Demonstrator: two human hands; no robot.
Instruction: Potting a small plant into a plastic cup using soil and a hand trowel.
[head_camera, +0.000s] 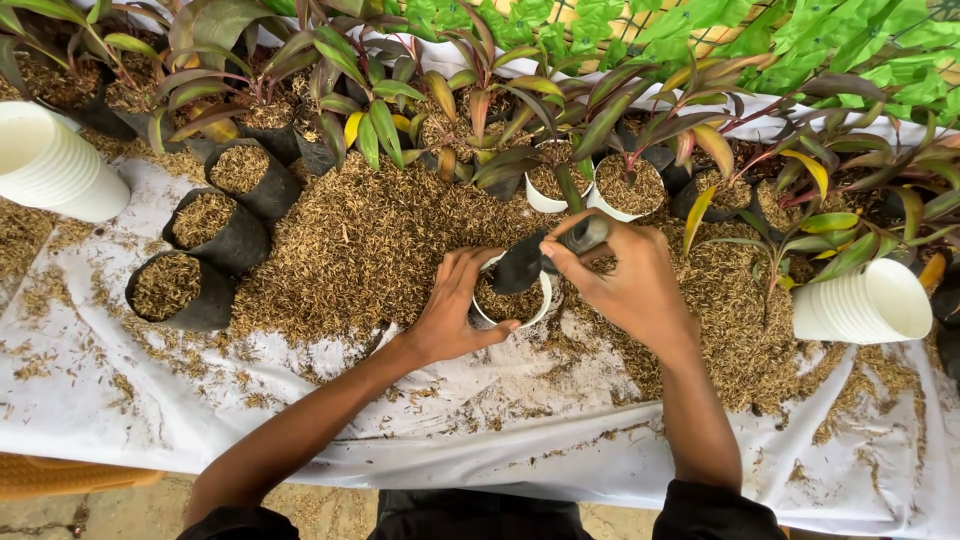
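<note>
A small white pot (512, 300) sits in the middle of the white sheet (500, 440), at the near edge of a wide heap of brown husk mix (360, 240). The left hand (455, 310) wraps around the pot's left side, fingers curled on its rim, steadying it. The right hand (625, 280) comes in from the pot's right and grips a dark trowel (545, 255) by its handle; the blade dips over the pot's mouth, which already holds some of the husk mix.

Left of the pot, three black grow bags (215, 225) filled with the mix lie in a loose row. Further left, at the sheet's edge, lies a stack of white pots (50, 165) on its side. Right of the pot lies a second white stack (865, 300), mouth turned toward the viewer. Beyond the pot, on the far side of the heap, stand young plants with red-green leaves (480, 90), some in black bags, two in white pots (620, 190).
</note>
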